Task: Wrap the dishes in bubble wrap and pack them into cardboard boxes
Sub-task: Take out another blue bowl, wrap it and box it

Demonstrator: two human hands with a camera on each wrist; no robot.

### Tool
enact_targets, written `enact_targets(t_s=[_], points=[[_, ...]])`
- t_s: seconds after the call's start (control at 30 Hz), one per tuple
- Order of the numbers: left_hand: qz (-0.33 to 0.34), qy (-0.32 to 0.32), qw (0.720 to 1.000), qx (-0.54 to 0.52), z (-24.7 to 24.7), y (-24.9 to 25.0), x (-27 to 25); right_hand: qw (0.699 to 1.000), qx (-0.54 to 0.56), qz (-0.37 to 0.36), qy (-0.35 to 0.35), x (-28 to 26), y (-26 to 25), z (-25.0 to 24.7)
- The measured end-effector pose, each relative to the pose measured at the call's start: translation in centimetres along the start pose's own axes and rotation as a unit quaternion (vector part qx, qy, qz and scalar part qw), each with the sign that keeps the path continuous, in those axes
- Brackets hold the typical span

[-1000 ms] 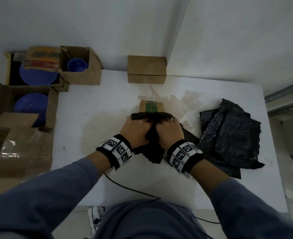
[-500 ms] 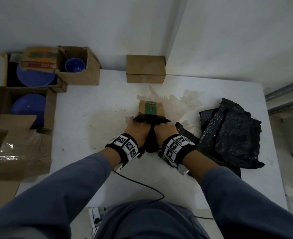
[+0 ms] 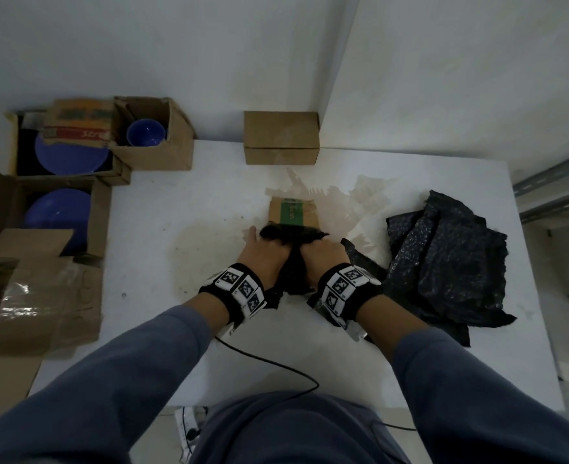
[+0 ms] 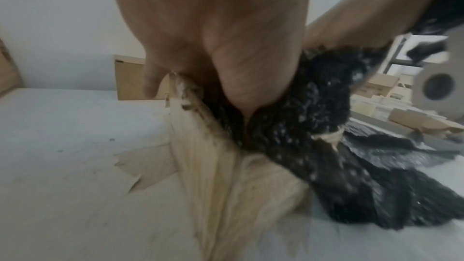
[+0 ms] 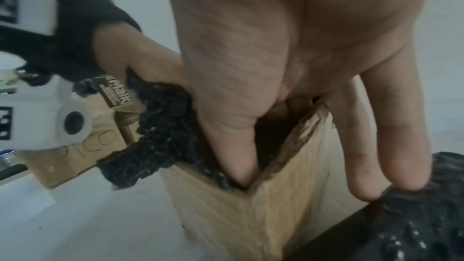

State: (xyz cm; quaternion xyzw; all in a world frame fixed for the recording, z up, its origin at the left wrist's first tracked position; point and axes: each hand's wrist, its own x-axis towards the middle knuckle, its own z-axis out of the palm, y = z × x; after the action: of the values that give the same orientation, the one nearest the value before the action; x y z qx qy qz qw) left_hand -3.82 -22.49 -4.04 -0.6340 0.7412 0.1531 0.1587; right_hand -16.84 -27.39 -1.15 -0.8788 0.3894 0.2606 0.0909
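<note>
A small cardboard box (image 3: 293, 212) with a green label stands open mid-table. A bundle of black bubble wrap (image 3: 291, 234) sits in its mouth; what it wraps is hidden. My left hand (image 3: 259, 252) grips the bundle from the left, its thumb sunk into the wrap (image 4: 314, 106) beside the box wall (image 4: 213, 176). From the right, my right hand (image 3: 321, 254) holds the bundle. Its thumb is tucked into the wrap (image 5: 163, 126) inside the box corner (image 5: 238, 215), and two fingers (image 5: 401, 156) lie straight down the outer wall.
A pile of black bubble wrap sheets (image 3: 450, 262) lies right of my hands. A closed carton (image 3: 281, 137) stands at the back wall. At left, open boxes hold a blue bowl (image 3: 145, 132) and blue plates (image 3: 69, 155). A cable (image 3: 269, 360) crosses the white table (image 3: 176, 212).
Both hands have moved forward, away from my body, and pushed the black bundle down into the small box. Less of the bundle shows above the box now.
</note>
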Motion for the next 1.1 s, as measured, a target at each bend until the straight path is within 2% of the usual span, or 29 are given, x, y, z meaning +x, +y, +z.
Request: enact_targets(t_s=[0.07, 0.13, 0.23, 0.47, 0.63, 0.73, 0.8, 0.87, 1.0, 1.1], points=[[-0.009, -0.027, 1.000, 0.003, -0.1, 0.2, 0.6, 1.000, 0.000, 0.008, 0.023, -0.6, -0.2, 0.2], [-0.016, -0.025, 0.999, 0.016, -0.1, 0.2, 1.1, 0.999, -0.004, 0.017, 0.051, -0.9, -0.5, 0.5], [-0.014, -0.013, 1.000, 0.003, -0.2, 0.4, 1.3, 0.999, -0.006, 0.029, 0.044, -0.7, -0.6, 0.7], [0.013, 0.087, 0.995, 0.052, 0.7, 0.0, -0.9, 1.000, 0.008, 0.025, -0.014, 0.8, -0.3, 0.7], [-0.028, 0.002, 1.000, 0.013, -0.1, 0.9, 0.5, 0.999, 0.011, 0.037, -0.005, 0.6, -0.5, 0.9], [-0.033, -0.012, 0.999, -0.022, -0.1, 0.6, 1.3, 0.998, 0.013, 0.051, 0.028, 0.3, -0.7, 1.3], [-0.019, -0.008, 0.999, -0.024, -0.3, 0.4, 1.0, 0.997, 0.015, 0.071, 0.018, 0.3, -0.9, 1.4], [-0.005, 0.022, 1.000, -0.002, 0.0, 0.6, 0.3, 0.995, 0.004, 0.095, -0.004, 0.5, -1.1, 1.5], [-0.020, 0.081, 0.996, 0.031, 0.9, 1.0, -1.1, 0.993, 0.013, 0.106, -0.053, 1.5, -1.1, 1.3], [-0.039, 0.022, 0.999, 0.014, 0.3, 1.0, -0.4, 0.994, 0.021, 0.093, -0.048, 1.3, -1.0, 1.4]])
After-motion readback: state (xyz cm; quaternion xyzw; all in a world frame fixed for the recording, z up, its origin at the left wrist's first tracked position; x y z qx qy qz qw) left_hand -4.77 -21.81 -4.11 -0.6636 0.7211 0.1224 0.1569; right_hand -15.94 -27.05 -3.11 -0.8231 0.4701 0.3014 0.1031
